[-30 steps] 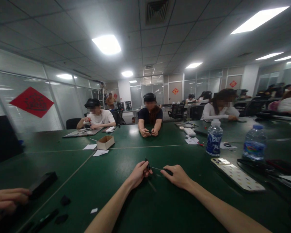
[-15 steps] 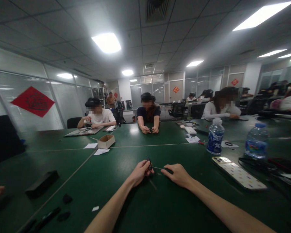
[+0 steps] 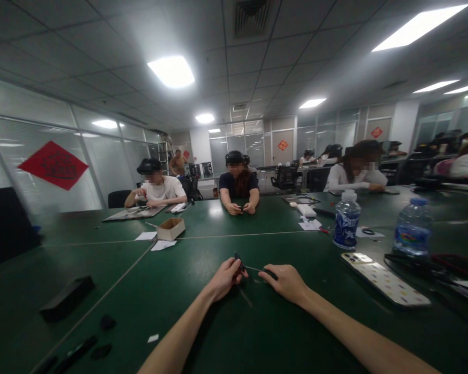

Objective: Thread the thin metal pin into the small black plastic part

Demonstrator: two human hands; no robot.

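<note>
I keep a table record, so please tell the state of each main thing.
Small dark piece, held in left hand
Thin metal tool with black handle, gripped in right hand
Clear plastic bottle with white cap, upright, closed
Clear plastic bottle with blue cap, upright, closed
Beige cardboard box, open on top
Pale patterned phone, lying face down

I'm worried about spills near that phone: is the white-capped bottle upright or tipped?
Upright: the bottle stands on its base on the green table, with its white cap at the top.
</note>
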